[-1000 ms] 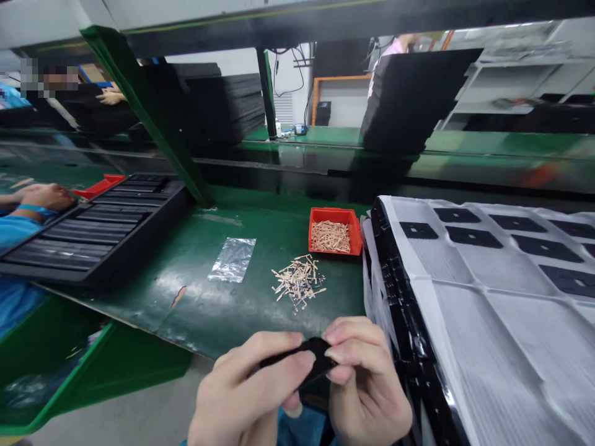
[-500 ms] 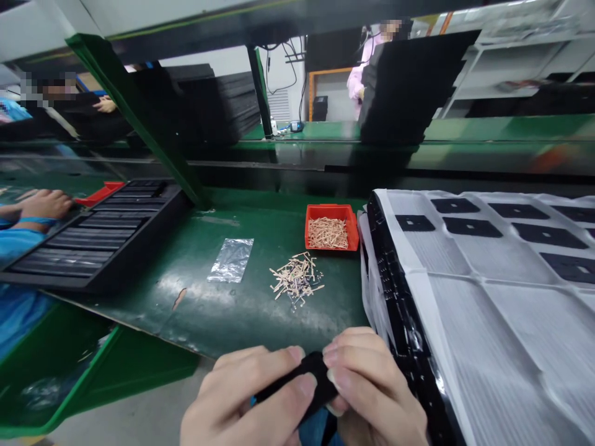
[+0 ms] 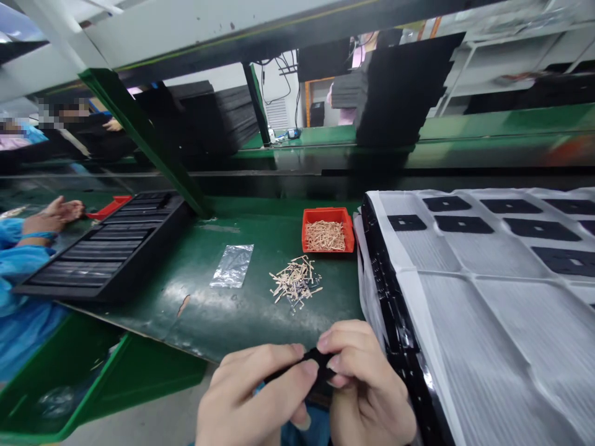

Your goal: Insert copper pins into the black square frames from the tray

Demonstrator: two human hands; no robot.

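Hands, left [image 3: 251, 396] and right [image 3: 367, 384], grip clamped on unlabelled black part [image 3: 316, 362].

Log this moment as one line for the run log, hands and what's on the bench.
left hand: grips black strip | right hand: pinches same strip | bench: loose sticks, red bin, clear bag

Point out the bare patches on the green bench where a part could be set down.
Bare green bench between the clear bag and black tray; also along the near edge. Crowded around the loose pins and orange bin.
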